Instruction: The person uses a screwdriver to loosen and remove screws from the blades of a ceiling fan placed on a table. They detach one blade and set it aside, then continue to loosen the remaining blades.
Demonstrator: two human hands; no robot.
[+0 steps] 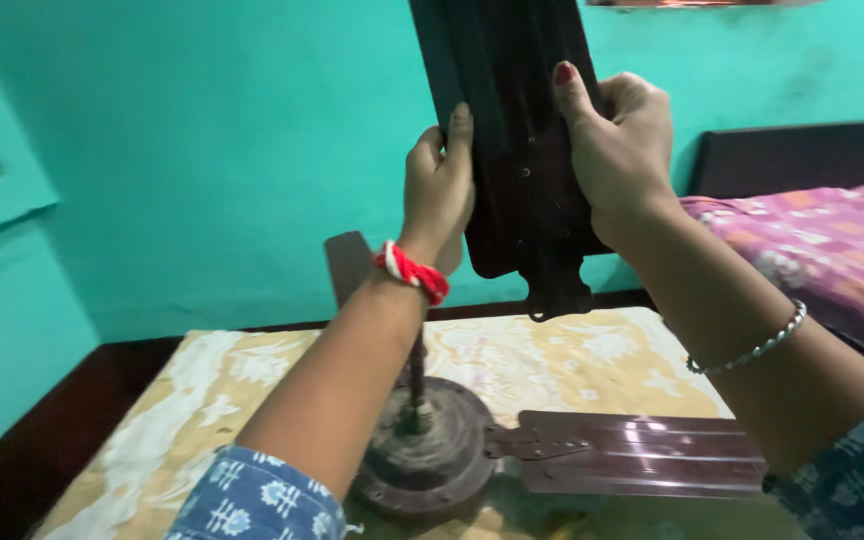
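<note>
A dark brown ceiling fan blade (517,130) is held upright in front of the teal wall, its bracket end pointing down. My left hand (439,190), with a red and white thread at the wrist, grips its left edge. My right hand (617,150) grips its right edge, a thin bracelet on that forearm. Below, the round dusty fan motor (430,455) with its short rod rests on a yellow patterned cloth (552,360). One blade (642,455) is fixed to the motor and points right. Another blade (347,265) shows partly behind my left wrist.
The cloth covers a low dark-edged table (42,440) against the teal wall (202,150). A bed with a pink patterned cover (832,250) and a dark headboard (802,155) stands at the right.
</note>
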